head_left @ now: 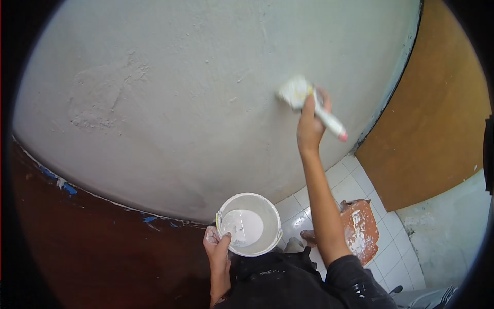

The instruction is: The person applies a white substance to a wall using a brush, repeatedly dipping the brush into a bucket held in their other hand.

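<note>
My right hand point(312, 121) is closed round a paintbrush point(329, 123) with a white, pink-tipped handle. Its wide, paint-covered bristles are against or very close to the grey-white wall point(195, 92), right of the middle; exact contact is blurred. Low in front of my body, my left hand point(217, 246) grips the rim of a white bucket point(272, 219), thumb over the edge and fingers outside. White paint point(252, 226) lies in the bottom of the bucket. White smears mark my left fingers.
Rough, flaking patches point(98, 103) mark the wall's left side. A dark brown surface point(103, 247) with blue scraps lies lower left. A brown panel point(432, 113) stands at right. On the white tiled floor point(393, 257) sits a paint-spattered orange-brown piece point(360, 232), near my foot point(309, 237).
</note>
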Demonstrator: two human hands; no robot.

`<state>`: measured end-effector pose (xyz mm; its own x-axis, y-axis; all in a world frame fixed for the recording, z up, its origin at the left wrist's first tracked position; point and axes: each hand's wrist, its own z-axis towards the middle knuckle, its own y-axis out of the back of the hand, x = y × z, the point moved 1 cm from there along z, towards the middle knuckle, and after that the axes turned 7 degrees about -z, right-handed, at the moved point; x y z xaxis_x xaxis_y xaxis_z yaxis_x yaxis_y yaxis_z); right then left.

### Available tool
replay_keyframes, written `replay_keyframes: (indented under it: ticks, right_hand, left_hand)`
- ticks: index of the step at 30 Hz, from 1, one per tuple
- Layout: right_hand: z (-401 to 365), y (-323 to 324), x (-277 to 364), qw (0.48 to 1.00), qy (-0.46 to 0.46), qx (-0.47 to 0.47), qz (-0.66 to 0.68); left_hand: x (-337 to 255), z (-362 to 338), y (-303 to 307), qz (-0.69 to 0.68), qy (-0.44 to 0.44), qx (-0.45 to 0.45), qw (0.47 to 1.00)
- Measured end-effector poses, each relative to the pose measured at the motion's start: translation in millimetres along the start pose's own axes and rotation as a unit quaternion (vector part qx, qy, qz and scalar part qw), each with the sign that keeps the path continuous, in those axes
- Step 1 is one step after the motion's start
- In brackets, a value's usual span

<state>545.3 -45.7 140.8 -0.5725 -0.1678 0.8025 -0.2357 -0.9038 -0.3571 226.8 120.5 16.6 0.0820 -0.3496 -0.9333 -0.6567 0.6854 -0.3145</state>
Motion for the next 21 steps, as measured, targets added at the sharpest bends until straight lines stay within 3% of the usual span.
replay_keyframes:
  ticks: [3,6,9,14,18,21]
  right_hand:
    - [-62,50,-91,0.992,-0.116,-0.025,-0.05]
    - [-85,69,-126,0.977,-0.139,-0.04,-0.155]
    - [-48,41,-54,0.978,-0.102,0.033,-0.179]
    - [30,-33,78,0.989,0.125,0.055,-0.048]
    - [32,-39,74,0.989,0.135,0.051,-0.016]
    - [-24,-7,-2,1.0,-0.013,-0.001,0.022]
  left_hand:
    - [0,-5,2,0.006,-0.003,-0.005,1.0]
    - [0,-8,5,0.004,-0.009,-0.003,1.0]
    - [2,-10,8,0.001,-0.011,-0.008,1.0]
    - [0,-13,14,0.007,-0.018,-0.005,1.0]
    - [2,-12,18,0.004,-0.017,-0.013,1.0]
    - [3,-13,21,0.012,-0.016,-0.018,1.0]
